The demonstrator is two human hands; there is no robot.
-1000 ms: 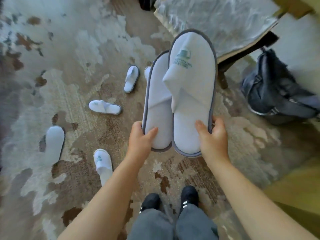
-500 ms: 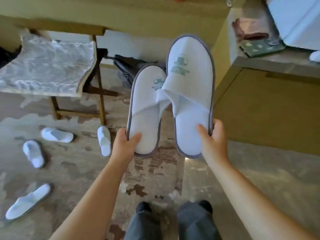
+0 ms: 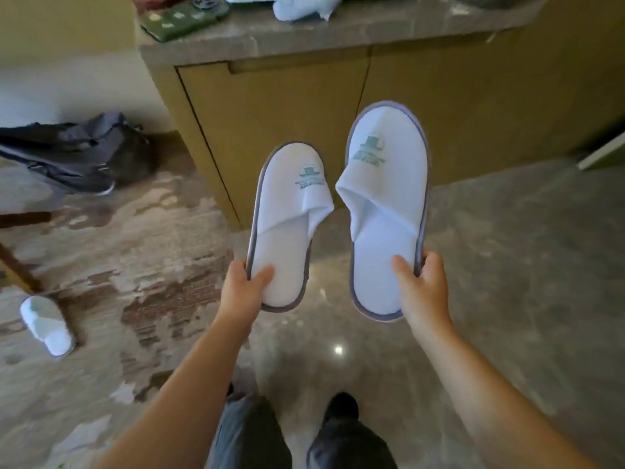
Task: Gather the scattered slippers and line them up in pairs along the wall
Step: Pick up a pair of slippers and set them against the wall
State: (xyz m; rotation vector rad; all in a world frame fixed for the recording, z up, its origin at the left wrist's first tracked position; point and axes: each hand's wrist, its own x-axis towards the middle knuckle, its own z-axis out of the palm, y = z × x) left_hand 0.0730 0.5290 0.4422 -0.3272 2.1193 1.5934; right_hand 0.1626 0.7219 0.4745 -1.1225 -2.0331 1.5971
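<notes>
Your left hand (image 3: pixel 244 288) grips the heel of one white slipper (image 3: pixel 291 211), thumb curled over the insole and fingers wrapped under the sole's edge; your right hand (image 3: pixel 422 289) grips the heel of a second white slipper (image 3: pixel 385 204) in the same manner, thumb on the insole, fingers curled round the outer rim. Both slippers are held in the air, toes pointing away from you, uppers facing the camera; each carries a green printed logo on the toe cover and a grey trim round the sole; the print is too blurred to read. The two slippers hang side by side, their folded uppers close at the middle but apart; the right one sits higher in the view than the left.

Behind them stands a yellow-brown cabinet (image 3: pixel 439 106) with a grey stone top (image 3: pixel 304 35); on that top lie a dark green item (image 3: pixel 184 18) and white cloth (image 3: pixel 301 6), both partly cut off by the frame. A dark bag (image 3: pixel 74 154) lies on the floor against the pale wall (image 3: pixel 67 86), left of the cabinet. A third white slipper (image 3: pixel 47 324) rests on the patterned carpet (image 3: pixel 135 265) at far left, beside a wooden furniture leg (image 3: pixel 17 265). You stand where the carpet meets polished floor (image 3: pixel 507 265); your dark shoe (image 3: pixel 341 406) and grey trouser legs show at the bottom.
</notes>
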